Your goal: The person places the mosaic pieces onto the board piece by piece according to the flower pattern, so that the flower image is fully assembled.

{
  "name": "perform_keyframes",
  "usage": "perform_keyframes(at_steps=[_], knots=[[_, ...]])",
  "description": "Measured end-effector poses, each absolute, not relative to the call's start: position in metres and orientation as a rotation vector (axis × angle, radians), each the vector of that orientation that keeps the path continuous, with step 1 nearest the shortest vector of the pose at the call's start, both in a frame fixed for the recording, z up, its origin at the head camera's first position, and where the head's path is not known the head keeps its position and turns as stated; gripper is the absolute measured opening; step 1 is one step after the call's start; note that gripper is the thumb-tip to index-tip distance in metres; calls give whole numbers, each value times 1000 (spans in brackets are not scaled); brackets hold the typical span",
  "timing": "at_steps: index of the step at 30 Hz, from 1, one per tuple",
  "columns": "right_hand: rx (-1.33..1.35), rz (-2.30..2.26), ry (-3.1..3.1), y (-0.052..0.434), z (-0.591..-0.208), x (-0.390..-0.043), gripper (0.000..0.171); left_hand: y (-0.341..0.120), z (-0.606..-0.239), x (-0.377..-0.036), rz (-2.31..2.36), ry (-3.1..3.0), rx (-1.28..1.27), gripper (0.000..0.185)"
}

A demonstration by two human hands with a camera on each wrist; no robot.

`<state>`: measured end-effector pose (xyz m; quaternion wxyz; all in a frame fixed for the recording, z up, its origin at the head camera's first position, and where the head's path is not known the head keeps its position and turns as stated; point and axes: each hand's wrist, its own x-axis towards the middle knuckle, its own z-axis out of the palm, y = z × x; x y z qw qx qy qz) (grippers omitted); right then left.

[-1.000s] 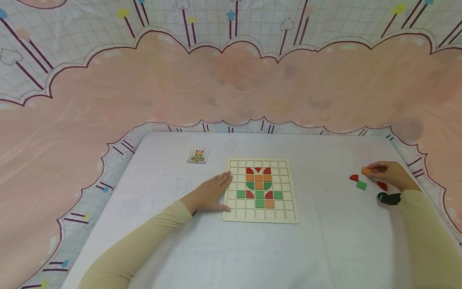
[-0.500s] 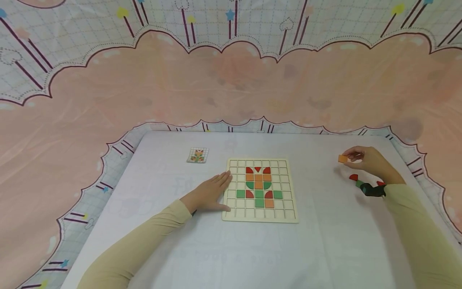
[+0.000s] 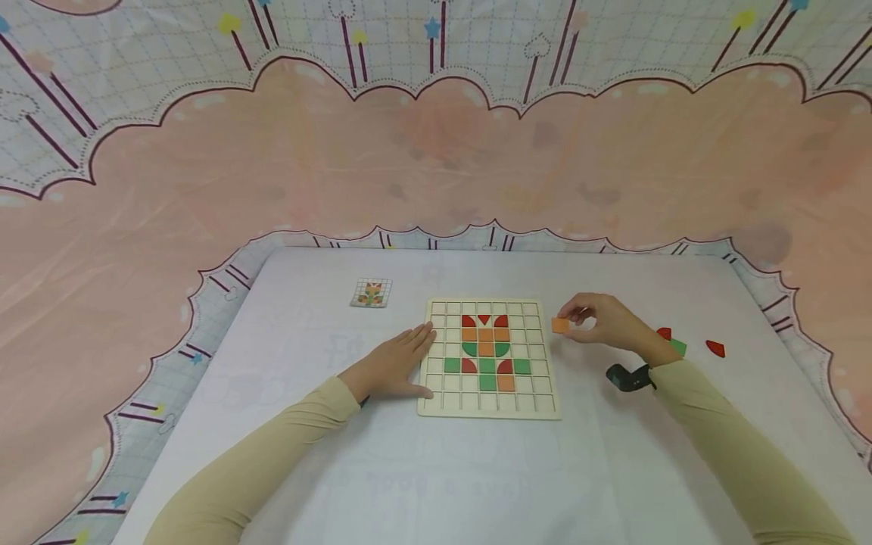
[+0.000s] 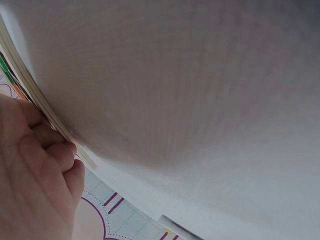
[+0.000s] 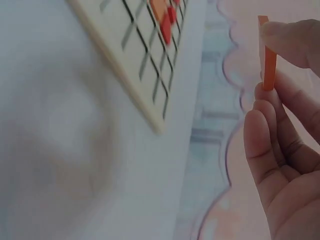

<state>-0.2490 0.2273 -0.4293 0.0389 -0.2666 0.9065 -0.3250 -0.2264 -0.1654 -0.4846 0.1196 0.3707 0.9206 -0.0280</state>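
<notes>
My right hand (image 3: 606, 325) pinches an orange square tile (image 3: 560, 325) between thumb and fingertips, just right of the pale wooden grid board (image 3: 490, 409). In the right wrist view the tile (image 5: 269, 60) is seen nearly edge-on. Red, orange and green pieces form a flower-like pattern in the board's cells, with a lone orange square (image 3: 506, 383) at the pattern's lower right. My left hand (image 3: 395, 365) lies at the board's left edge, fingers stretched out and touching it. Its fingertips sit along the board's side (image 4: 55, 117) in the left wrist view.
A small pattern card (image 3: 371, 293) lies on the white table left of the board. Right of it, partly behind the right wrist, are a red piece (image 3: 664, 333), a green tile (image 3: 678, 347) and another red piece (image 3: 715, 348). A patterned cloth (image 3: 436, 166) surrounds the table.
My right hand has lifted the orange tile from the loose pieces at the right and carried it left to the board's right edge. The left hand has stayed in place.
</notes>
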Motion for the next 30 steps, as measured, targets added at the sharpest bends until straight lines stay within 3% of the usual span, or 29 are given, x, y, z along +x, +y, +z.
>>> perform_keyframes(at_steps=[13, 30], knots=[[-909, -1081, 2531, 143, -461, -223, 23, -165, -484, -226, -78, 2682, 1061, 106], [-1032, -882, 2598, 93, -479, -214, 22, -164, -482, -225, -92, 2673, 1061, 106]])
